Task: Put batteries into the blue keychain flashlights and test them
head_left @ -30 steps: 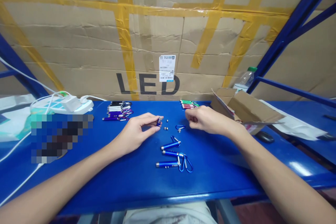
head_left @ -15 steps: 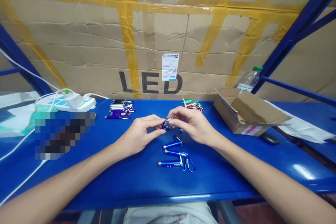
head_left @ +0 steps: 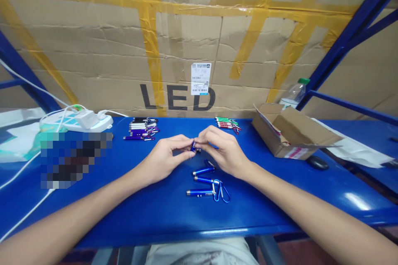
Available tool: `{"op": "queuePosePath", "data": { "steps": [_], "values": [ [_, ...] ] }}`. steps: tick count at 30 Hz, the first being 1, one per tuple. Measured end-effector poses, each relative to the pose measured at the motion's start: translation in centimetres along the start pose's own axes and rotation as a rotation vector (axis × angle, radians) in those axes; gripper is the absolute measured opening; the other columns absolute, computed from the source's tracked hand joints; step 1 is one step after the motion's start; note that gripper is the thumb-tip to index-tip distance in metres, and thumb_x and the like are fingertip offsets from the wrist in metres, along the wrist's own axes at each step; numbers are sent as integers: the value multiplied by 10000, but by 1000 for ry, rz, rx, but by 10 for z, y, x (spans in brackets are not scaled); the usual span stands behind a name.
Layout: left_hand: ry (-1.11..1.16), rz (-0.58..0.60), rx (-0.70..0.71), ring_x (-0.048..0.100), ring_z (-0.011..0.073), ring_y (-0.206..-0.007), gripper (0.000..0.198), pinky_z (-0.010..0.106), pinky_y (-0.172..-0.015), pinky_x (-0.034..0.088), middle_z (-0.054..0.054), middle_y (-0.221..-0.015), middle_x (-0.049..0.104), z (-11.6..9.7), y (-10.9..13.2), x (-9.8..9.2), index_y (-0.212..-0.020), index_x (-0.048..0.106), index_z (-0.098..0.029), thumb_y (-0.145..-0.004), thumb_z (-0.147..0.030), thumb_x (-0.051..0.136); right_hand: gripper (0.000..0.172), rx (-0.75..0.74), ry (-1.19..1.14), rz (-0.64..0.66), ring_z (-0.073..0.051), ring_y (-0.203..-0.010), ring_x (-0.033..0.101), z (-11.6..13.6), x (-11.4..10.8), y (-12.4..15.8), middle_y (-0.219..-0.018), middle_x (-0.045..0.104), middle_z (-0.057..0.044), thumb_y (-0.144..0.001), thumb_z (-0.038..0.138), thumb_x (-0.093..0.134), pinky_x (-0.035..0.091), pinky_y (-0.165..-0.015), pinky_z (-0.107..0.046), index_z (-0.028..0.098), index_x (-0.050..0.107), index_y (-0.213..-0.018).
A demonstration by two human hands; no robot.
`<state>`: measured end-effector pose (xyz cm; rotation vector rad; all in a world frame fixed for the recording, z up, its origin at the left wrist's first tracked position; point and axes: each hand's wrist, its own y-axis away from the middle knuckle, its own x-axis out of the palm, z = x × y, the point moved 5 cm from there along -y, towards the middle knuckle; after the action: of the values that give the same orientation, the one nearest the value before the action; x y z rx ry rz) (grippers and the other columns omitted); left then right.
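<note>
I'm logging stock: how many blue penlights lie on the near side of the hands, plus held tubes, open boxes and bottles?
Blue penlights: 3
Held blue tube: 1
Open cardboard box: 1
Green-capped bottle: 1
Total: 6

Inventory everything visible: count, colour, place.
held tube: one, blue, in hands
front tubes: three, blue, near side
left tubes: several, black, silver, purple, back
right tubes: several, green, red, back
carton: one, brown, right
bottle: one, clear, behind carton
rounded object: one, black, right
sheet: one, white, right
power strip: one, white, left
cables: several, white, left
masked area: one, pixelated, left
table: one, blue, beneath
cardboard: count unclear, brown, back
label: one, white, back
posts: two, blue, sides
left hand: one, pinching tube
right hand: one, touching tube
</note>
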<state>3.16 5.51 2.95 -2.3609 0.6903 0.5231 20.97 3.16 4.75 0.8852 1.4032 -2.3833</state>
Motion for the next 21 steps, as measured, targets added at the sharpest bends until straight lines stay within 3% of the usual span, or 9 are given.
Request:
{"op": "queuePosePath", "data": {
  "steps": [21],
  "values": [
    [-85, 40, 49, 693, 219, -1075, 250, 349, -1016, 549, 72, -1145, 757, -9, 0, 1, -1218, 814, -232, -1049, -247, 630, 199, -55, 150, 18, -216, -951, 587, 4, 6, 3, -1017, 626, -92, -1128, 183, 453, 529, -824, -357, 214, 567, -968]
  ]
}}
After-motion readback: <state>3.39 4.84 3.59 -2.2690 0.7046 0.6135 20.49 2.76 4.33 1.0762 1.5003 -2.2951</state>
